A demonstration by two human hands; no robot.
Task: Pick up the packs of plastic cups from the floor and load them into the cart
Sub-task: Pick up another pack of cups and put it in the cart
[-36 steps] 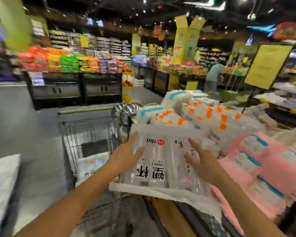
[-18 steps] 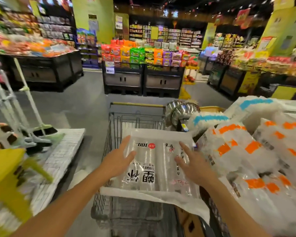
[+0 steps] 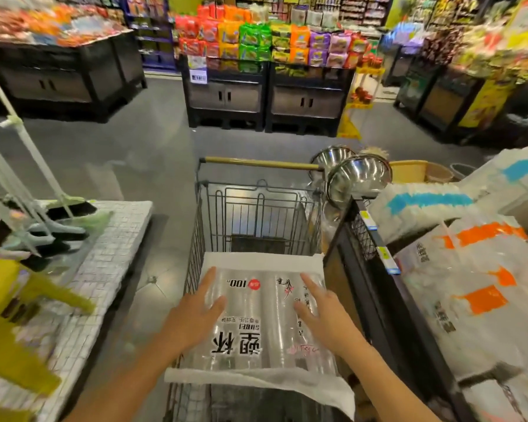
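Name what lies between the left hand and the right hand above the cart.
In the head view, the pack of plastic cups fills the stretch: left hand and right hand rest flat on it, above the cart.

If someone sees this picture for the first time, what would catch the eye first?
First, the clear plastic pack of cups with black printed characters, held low in the middle between the left hand and the right hand, over the grey wire shopping cart. Next, the bright stacked snack bags at the top centre, and the shiny steel bowls just right of the cart's handle.
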